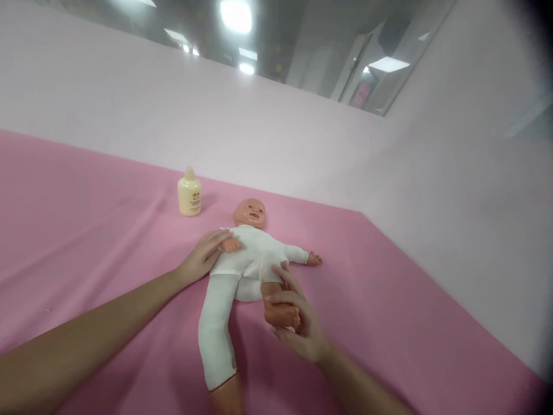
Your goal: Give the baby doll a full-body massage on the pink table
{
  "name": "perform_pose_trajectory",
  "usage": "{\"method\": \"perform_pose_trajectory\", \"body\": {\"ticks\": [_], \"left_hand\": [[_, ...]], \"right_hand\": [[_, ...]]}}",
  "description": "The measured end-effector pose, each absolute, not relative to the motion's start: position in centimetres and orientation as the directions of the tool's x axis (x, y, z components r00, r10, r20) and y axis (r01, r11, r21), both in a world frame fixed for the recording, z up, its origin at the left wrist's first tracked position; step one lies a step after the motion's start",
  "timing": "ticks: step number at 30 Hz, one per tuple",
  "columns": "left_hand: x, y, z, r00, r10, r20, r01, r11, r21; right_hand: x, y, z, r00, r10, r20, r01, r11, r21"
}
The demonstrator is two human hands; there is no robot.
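1. Right now a baby doll (250,253) lies on its back on the pink table (86,230), head toward the pale wall (259,127), feet toward the person.
2. Over on the doll's near side, the left hand (203,256) lies flat and open against the doll's chest and shoulder, its fingers (218,237) spread loosely toward the doll's small bent arm; it presses there and grips nothing.
3. Down at the doll's bare leg, the right hand (294,323) is curled around the bare foot (280,314), thumb on top and the other fingers underneath, closed on it.
4. That bare leg is bent up beside the white trouser fabric bunched at the hip.
5. Meanwhile the doll's other leg (216,334) runs straight toward the camera, covered by a white trouser leg, with a bit of bare foot poking out at the bottom edge of the view.
6. Notice the doll's white top (254,245) covers the torso, and one sleeved arm (302,255) stretches out to the right, flat on the cloth.
7. Beyond the doll's head, a little to the left, a cream-coloured bottle (189,196) stands upright on the table, well apart from both hands.
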State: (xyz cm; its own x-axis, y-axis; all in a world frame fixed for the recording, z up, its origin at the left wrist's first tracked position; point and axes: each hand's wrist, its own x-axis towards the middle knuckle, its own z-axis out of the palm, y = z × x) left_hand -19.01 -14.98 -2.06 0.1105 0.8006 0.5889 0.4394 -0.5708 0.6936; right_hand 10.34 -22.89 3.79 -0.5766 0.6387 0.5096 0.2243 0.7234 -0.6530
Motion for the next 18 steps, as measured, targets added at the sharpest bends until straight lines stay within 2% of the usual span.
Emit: {"method": "perform_pose_trajectory", "body": {"ticks": [3, 8, 15, 18], "left_hand": [[-18.9, -14.9, -2.2, 0.226, 0.756, 0.615, 0.531, -0.625, 0.573], [-19.1, -14.5, -2.4, 0.242, 0.751, 0.614, 0.564, -0.624, 0.541], [-19.1, -15.1, -2.0, 0.239, 0.748, 0.619, 0.515, -0.639, 0.572], [-19.1, -15.0, -2.2, 0.125, 0.792, 0.598, 0.468, -0.578, 0.668]], "right_hand": [[10.1, -22.0, 3.6, -0.613, 0.684, 0.396, 0.285, 0.659, -0.696], [10.3, -21.4, 2.5, -0.614, 0.674, 0.411, 0.296, 0.679, -0.672], [10.8, -21.2, 2.1, -0.506, 0.68, 0.531, 0.255, 0.706, -0.661], [11.1, -21.2, 1.7, -0.491, 0.642, 0.589, 0.257, 0.753, -0.606]]}}
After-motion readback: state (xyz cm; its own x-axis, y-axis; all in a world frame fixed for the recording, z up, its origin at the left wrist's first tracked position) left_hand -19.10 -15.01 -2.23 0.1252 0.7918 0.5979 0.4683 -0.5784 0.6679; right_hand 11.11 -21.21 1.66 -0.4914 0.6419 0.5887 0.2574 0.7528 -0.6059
